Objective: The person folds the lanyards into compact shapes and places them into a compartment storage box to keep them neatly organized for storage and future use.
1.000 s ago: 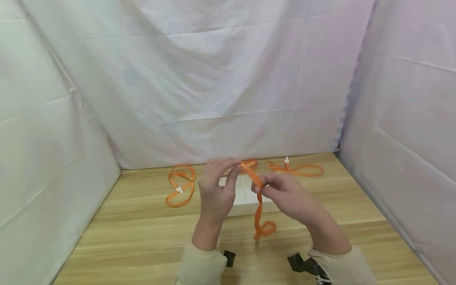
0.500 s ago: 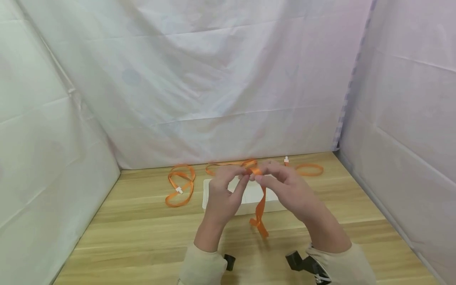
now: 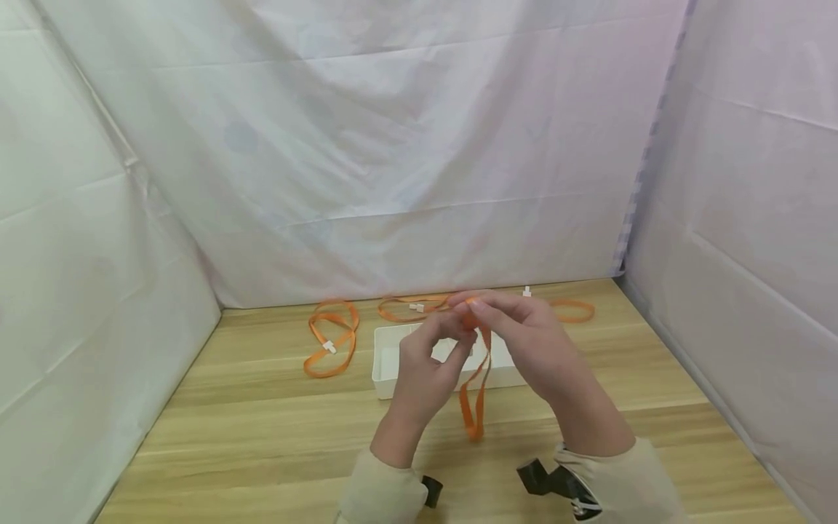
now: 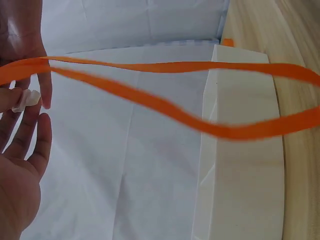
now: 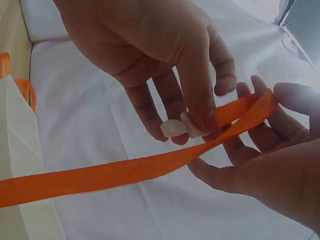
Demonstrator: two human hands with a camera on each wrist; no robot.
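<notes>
An orange lanyard [image 3: 476, 407] with a white plastic clip [image 5: 175, 128] is held up between both hands. My left hand [image 3: 425, 364] pinches it at the clip, fingertips on the white piece. My right hand [image 3: 533, 338] pinches a folded bend of the strap [image 5: 257, 110], thumb against fingers. Below the hands the rest of the lanyard hangs as a long loop in front of the white tray [image 3: 386, 371]. In the left wrist view, two strands of strap [image 4: 165, 67] run rightward from the hands past the tray wall. The fingers partly hide the clip in the head view.
More orange lanyards lie on the wooden table: a left lanyard [image 3: 332, 375], a back lanyard [image 3: 393, 318] and a right lanyard [image 3: 576, 320] partly behind my right hand. White cloth walls [image 3: 419, 145] enclose the back and sides.
The hands have come together, the left moving right toward the right hand. The strap stretched between them is now gathered and folded, and its hanging end has become a long narrow loop.
</notes>
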